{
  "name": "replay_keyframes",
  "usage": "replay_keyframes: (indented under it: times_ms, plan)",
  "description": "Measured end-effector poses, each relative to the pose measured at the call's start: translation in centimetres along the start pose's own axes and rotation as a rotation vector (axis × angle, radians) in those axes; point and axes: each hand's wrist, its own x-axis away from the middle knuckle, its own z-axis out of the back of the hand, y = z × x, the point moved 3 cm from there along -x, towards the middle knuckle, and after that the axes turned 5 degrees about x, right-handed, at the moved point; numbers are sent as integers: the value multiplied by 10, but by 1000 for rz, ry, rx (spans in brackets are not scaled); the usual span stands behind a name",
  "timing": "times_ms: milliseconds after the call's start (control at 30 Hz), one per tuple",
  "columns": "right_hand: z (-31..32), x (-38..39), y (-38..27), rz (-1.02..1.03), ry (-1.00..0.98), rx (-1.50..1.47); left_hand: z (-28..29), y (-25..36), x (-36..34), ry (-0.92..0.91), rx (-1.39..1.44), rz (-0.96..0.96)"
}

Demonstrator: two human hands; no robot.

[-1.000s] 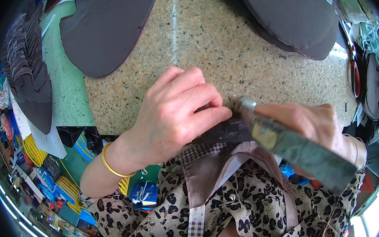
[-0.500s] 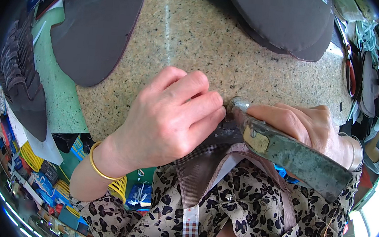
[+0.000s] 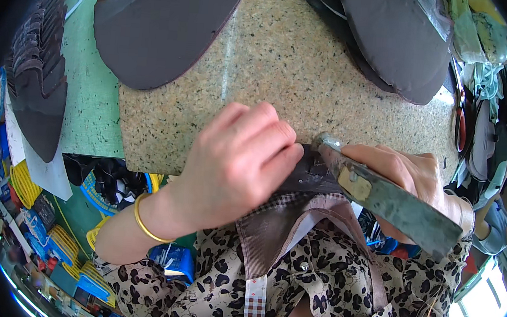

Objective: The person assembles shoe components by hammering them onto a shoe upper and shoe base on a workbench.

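Observation:
My right hand (image 3: pixel 404 176) grips a hammer whose heavy, worn grey-green head (image 3: pixel 404 209) slants down to the right. The wood end of its handle shows in the head, while the handle itself is hidden below. Its rounded striking face is close to a dark brown piece (image 3: pixel 316 180) at the near edge of the speckled stone slab (image 3: pixel 273 59). My left hand (image 3: pixel 241 160) is closed over the left end of that piece, with the fingertips curled out of sight. A gold bangle (image 3: pixel 144 221) circles the left wrist.
Dark brown sole-shaped sheets (image 3: pixel 162 32) lie at the slab's far left, and more sheets (image 3: pixel 393 41) at its far right. Red-handled scissors (image 3: pixel 460 121) are at the right edge. A stack of brown pieces (image 3: pixel 35 99) stands on the green surface at left. Below it is a blue basket (image 3: pixel 98 197).
The whole view has shifted and turned slightly. The hammer head is a little farther from my left fingers, and more of the dark brown piece shows between them. Both hands keep their grip.

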Motion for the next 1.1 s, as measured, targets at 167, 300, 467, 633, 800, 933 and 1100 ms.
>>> replay_keyframes:
  times_ms: [167,300,467,633,800,933,1100]
  plan:
    - [-3,-7,-1,18,-117,96,-3,0,14,133,-7,132]
    - [-4,-11,0,57,-54,-5,-7,11,22,138,-98,117]
    - [-3,-16,-5,59,-96,42,-9,13,27,196,-234,145]
    - [0,-15,-7,44,-61,43,-9,20,26,174,-228,173]
    - [-6,-21,-3,76,-67,-8,-15,13,38,273,-293,198]
    - [-7,-17,-4,96,-25,17,-17,13,42,277,-135,246]
    - [0,-20,-13,85,-114,109,-15,29,36,218,-423,93]
